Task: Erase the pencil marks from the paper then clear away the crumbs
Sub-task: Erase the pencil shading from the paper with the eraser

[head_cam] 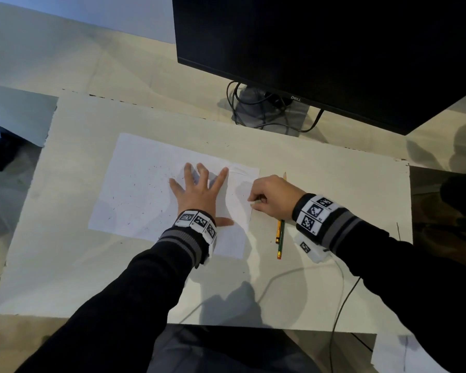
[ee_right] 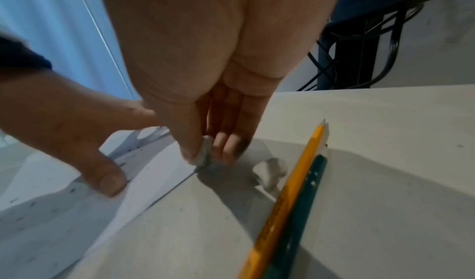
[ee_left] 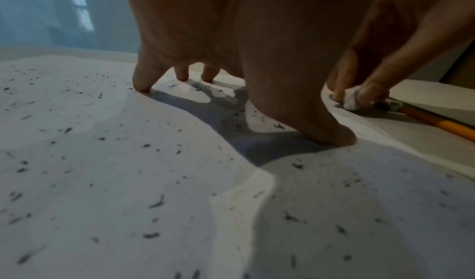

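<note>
A white sheet of paper (head_cam: 145, 189) lies on a larger white board, strewn with several dark eraser crumbs (ee_left: 154, 203). My left hand (head_cam: 199, 189) presses flat on the paper's right half with fingers spread; its thumb (ee_right: 107, 181) holds the sheet down near the edge. My right hand (head_cam: 269, 196) pinches a small white eraser (head_cam: 254, 203) between thumb and fingers at the paper's right edge (ee_right: 180, 178). The eraser (ee_right: 205, 151) touches the surface there, and it also shows in the left wrist view as a greyish-white eraser (ee_left: 352, 100).
Two pencils, one yellow (head_cam: 278, 232) and one green (head_cam: 281, 242), lie side by side just right of the paper under my right wrist. A black monitor (head_cam: 334, 49) with its stand and cables (head_cam: 267, 109) stands at the back. A cable (head_cam: 339, 305) trails from my right wrist.
</note>
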Demonstrator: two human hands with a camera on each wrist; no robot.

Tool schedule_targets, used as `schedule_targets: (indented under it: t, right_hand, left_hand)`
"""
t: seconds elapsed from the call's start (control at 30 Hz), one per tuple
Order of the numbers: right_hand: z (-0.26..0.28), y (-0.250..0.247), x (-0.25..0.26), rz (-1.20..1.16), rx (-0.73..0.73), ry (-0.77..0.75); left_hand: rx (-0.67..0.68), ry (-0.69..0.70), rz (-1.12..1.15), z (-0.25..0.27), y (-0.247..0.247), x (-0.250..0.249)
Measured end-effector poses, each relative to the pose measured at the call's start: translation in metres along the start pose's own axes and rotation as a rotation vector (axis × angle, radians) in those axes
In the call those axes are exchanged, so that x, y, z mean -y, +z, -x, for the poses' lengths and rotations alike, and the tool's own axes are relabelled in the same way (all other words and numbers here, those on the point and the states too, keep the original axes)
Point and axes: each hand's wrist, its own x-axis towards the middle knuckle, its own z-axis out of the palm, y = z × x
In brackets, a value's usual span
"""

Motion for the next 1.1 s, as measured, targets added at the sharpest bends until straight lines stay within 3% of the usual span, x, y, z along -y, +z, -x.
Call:
schedule_targets:
  t: [0.1,0.17,0.37,0.53,0.7,0.8,0.87,0.9,1.0,1.1]
  right_hand:
    - [-0.003,-0.005,-0.003,-0.137,-0.262,0.059]
    - [-0.003,0.001,-0.002,-0.226,-0.362,0.108]
    - [0.009,0.044,0.025,-0.216,-0.277,0.046]
    - [0.002,0.036,0.010,-0.218,-0.469,0.151]
    - [0.009,0.045,0.030,-0.096,-0.285,-0.030]
    - [-0.007,0.012,0.016,-0.102,-0.462,0.111]
    - [-0.014,-0.005,0.014,-0.175,-0.582,0.095]
    - [-0.016,-0.006,0.019,-0.188,-0.557,0.059]
    - [-0.017,0.010,0.037,-0.137,-0.301,0.046]
    - [-0.019,0.019,0.029,-0.178,-0.294,0.175]
  left_hand:
    - [-0.005,0.053,-0.079,-0.003,-0.002,0.013]
    - [0.008,0.092,-0.113,-0.004,-0.005,0.022]
    - [-0.085,0.075,0.121,-0.004,0.011,0.017]
    - [-0.095,0.042,0.137,-0.007,0.020,0.015]
    - [-0.102,0.023,0.125,-0.010,0.023,0.014]
    - [-0.074,0.050,0.130,-0.009,0.018,0.014]
    - [-0.067,0.050,0.118,-0.008,0.016,0.014]
    - [-0.065,0.047,0.115,-0.008,0.015,0.014]
    - [-0.052,0.030,0.122,-0.009,0.014,0.013]
    - [-0.037,0.014,0.118,-0.010,0.012,0.013]
